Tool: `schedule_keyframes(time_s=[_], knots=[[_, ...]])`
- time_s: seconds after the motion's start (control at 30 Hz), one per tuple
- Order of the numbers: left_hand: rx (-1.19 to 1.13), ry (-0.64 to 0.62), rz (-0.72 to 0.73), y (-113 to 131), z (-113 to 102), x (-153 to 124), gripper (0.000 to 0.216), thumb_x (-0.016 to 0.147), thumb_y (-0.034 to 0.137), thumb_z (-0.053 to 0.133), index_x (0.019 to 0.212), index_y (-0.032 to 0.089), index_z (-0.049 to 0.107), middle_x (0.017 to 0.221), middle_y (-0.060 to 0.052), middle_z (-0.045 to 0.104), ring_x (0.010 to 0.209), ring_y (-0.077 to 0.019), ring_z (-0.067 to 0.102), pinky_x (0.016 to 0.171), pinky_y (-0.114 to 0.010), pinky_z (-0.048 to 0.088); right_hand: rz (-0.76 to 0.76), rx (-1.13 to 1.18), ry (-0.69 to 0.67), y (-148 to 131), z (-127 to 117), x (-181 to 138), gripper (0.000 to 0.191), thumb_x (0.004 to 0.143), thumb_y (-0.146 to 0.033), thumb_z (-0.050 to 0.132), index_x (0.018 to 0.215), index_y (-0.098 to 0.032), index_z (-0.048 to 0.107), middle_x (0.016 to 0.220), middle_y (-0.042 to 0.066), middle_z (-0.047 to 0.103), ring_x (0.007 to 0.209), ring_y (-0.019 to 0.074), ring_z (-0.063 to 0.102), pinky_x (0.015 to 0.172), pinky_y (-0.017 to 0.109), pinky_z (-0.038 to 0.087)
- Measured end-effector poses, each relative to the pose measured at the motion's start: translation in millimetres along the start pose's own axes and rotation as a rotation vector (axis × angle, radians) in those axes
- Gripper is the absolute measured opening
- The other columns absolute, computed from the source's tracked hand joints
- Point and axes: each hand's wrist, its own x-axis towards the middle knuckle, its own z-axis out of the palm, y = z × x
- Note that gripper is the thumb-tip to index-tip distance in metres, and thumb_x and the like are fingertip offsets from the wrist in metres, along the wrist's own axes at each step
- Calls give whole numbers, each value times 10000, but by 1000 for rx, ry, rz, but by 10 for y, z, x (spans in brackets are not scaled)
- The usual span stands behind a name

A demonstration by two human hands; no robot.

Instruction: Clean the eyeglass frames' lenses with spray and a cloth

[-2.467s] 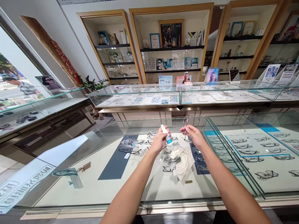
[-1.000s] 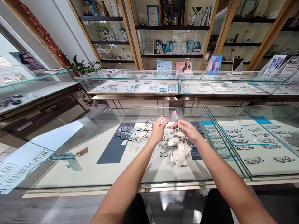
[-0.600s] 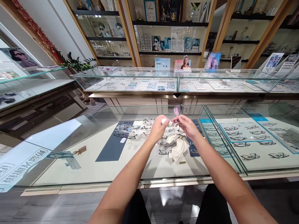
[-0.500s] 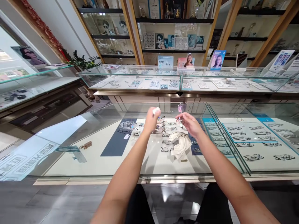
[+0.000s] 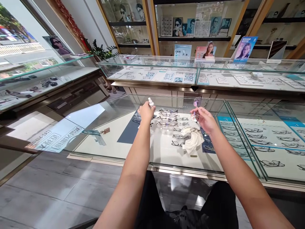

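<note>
Over the glass counter (image 5: 166, 159), my left hand (image 5: 145, 112) is closed around a small white spray bottle (image 5: 151, 103) whose nozzle end shows above the fingers. My right hand (image 5: 206, 120) pinches a pair of eyeglasses (image 5: 198, 102) by the frame; the lenses stand upright and catch a purple sheen. Below and left of the right hand, a crumpled cream cloth (image 5: 193, 140) lies on the counter. Rows of eyeglass frames (image 5: 168, 117) show under the glass between my two hands.
A keychain with a brown tag (image 5: 105, 130) rests toward the left of the counter, beside a bluish translucent strip (image 5: 96, 136). More glasses sit in the right-hand case (image 5: 269, 140). Behind stands another glass display case (image 5: 152, 76) with small signs on top.
My left hand has moved left and lower over the counter with the spray bottle, which now shows upright. My right hand still holds the eyeglasses up. The camera view has turned left and down.
</note>
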Motion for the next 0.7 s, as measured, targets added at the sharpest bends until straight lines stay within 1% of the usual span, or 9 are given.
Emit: schedule_keyframes(time_s=[0.23, 0.3, 0.37, 0.43, 0.47, 0.5, 0.57, 0.63, 0.7], knots=[[56, -46, -30, 88, -2, -58, 467, 973, 363, 719, 1410, 274, 581, 1382, -162, 737, 1397, -407, 569, 1185, -545, 336, 17, 73, -11, -12, -26, 11, 355, 837, -617, 894, 923, -290, 787, 1059, 23, 816, 813, 169, 663, 765, 301, 568], [69, 10, -21, 148, -70, -105, 609, 943, 382, 754, 1494, 254, 527, 1507, -198, 656, 1447, -421, 523, 1206, -557, 331, 12, 92, -18, -6, -34, 14, 334, 848, -600, 896, 928, -291, 798, 1055, 19, 815, 812, 158, 662, 763, 286, 564], [73, 138, 6, 236, -184, -171, 697, 916, 388, 772, 1534, 216, 502, 1586, -236, 568, 1466, -438, 488, 1200, -563, 346, 4, 95, -20, -4, -39, 16, 331, 857, -598, 893, 933, -289, 803, 1052, 21, 813, 819, 155, 665, 763, 282, 563], [34, 232, 99, 364, -311, -274, 582, 933, 365, 728, 1465, 191, 568, 1482, -229, 622, 1378, -416, 550, 1139, -522, 402, -4, 101, -19, -7, -47, 21, 335, 857, -598, 892, 934, -285, 800, 1054, 25, 812, 832, 159, 671, 759, 285, 565], [-3, 222, 174, 446, -360, -347, 460, 954, 352, 689, 1381, 193, 627, 1358, -200, 681, 1278, -386, 606, 1078, -482, 438, -6, 108, -17, -11, -54, 24, 336, 856, -595, 891, 934, -283, 796, 1056, 27, 812, 836, 162, 674, 757, 288, 566], [-43, 156, 273, 539, -389, -438, 325, 977, 342, 648, 1268, 201, 680, 1208, -158, 724, 1149, -344, 652, 1001, -437, 465, -9, 116, -12, -18, -64, 29, 336, 855, -591, 891, 933, -280, 791, 1060, 30, 811, 839, 165, 677, 756, 292, 568], [-77, -95, 492, 738, -369, -674, 191, 1003, 353, 608, 1047, 217, 735, 970, -88, 733, 923, -277, 667, 845, -374, 468, -15, 132, 8, -33, -92, 41, 334, 855, -579, 887, 931, -273, 777, 1065, 38, 813, 843, 170, 683, 757, 300, 572], [-4, -337, 708, 923, -246, -954, 219, 993, 400, 650, 948, 218, 763, 913, -82, 734, 893, -278, 667, 799, -370, 455, -26, 152, 32, -47, -130, 55, 333, 852, -566, 887, 931, -265, 768, 1064, 44, 814, 842, 169, 685, 751, 299, 570], [112, -450, 862, 1057, -72, -1216, 264, 941, 456, 748, 930, 196, 791, 956, -126, 751, 987, -335, 684, 855, -404, 471, -39, 173, 50, -55, -167, 70, 330, 847, -553, 890, 933, -260, 767, 1060, 44, 814, 839, 165, 684, 737, 292, 563]])
